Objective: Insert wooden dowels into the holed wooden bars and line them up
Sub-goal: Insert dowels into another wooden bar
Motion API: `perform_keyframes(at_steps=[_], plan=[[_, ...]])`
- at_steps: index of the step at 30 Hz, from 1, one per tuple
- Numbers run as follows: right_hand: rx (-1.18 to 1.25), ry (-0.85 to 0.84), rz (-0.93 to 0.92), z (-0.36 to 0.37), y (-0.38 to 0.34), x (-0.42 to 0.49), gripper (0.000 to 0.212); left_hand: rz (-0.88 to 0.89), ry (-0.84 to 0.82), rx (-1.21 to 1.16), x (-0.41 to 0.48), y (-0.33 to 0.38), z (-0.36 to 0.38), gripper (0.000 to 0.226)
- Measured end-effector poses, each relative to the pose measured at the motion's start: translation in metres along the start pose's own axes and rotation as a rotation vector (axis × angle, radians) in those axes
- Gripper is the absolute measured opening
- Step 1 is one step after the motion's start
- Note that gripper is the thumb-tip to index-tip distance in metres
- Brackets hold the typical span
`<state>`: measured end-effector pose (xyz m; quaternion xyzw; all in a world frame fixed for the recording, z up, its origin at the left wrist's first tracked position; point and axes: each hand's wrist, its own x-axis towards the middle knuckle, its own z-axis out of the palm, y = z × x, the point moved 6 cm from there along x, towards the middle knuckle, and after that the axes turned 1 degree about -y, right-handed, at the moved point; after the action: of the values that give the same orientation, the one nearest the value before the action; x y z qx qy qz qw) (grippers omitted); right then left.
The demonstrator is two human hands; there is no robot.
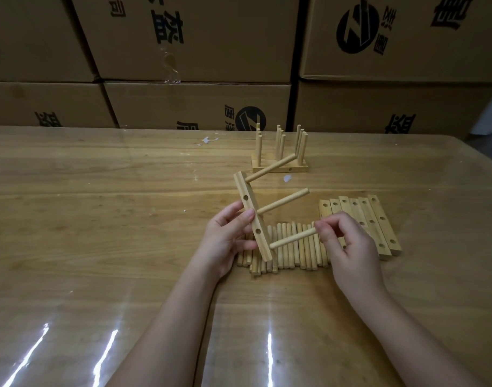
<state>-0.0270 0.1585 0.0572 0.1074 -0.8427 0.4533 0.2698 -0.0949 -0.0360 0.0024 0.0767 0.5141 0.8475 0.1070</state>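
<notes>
Wooden dowel in right hand

Left hand: a holed bar is gripped, tilted above the bench, with two dowels seated.
Right hand: a third dowel is pinched, its tip at the bar's lowest hole.
Loose dowels: laid in a row beneath.
Spare bars: lined up at right.
Finished bars: stood farther back.

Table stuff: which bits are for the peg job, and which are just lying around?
For the job: held bar, pinched dowel, loose dowels, spare bars, finished bars.
Lying about: cardboard boxes, white scraps.
</notes>
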Motion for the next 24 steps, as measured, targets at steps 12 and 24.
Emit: perform_keyframes(at_steps=[12, 24], plan=[[-0.005, 0.002, 0.000, 0.000, 0.003, 0.001, 0.023, -0.001, -0.015, -0.002, 0.000, -0.001, 0.003, 0.042], [0.310, -0.167, 0.239, 0.023, 0.016, -0.009, 0.069, 0.017, 0.030, -0.082, -0.001, 0.002, 0.008, 0.042]])
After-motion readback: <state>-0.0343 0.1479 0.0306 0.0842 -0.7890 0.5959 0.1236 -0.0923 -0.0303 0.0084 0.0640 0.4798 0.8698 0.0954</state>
